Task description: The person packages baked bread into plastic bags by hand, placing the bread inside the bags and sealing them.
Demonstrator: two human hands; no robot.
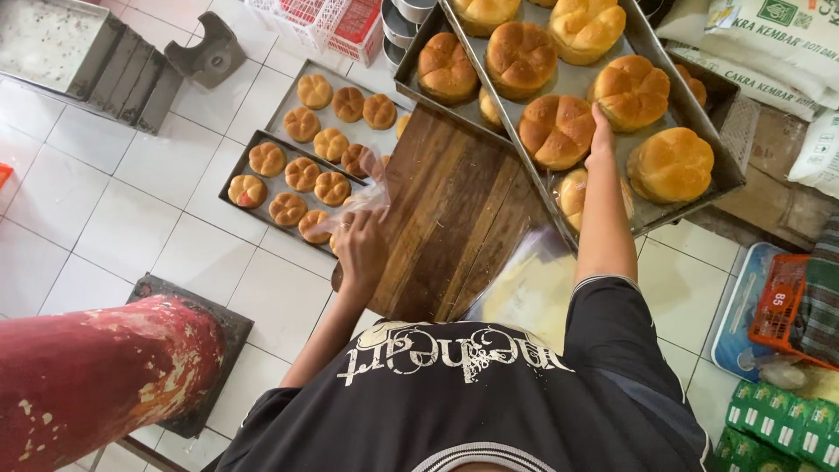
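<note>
My left hand [361,247] is closed on a clear plastic bag [360,197] and hovers over the left edge of a dark wooden board [454,210]. My right hand [600,135] reaches up onto a large metal tray [574,83] of big golden buns. Its fingers lie against the right side of one round bun [555,131], between it and the bun to the right [671,164]. I cannot make out whether the fingers grip the bun. A second tray [409,80] with more buns lies under the first.
Two flat trays [229,171] of smaller buns rest on the white tiled floor at left. A red painted post [87,371] stands at bottom left. Flour sacks [786,44] and a red crate [778,306] crowd the right. Clear bags [524,293] lie by my waist.
</note>
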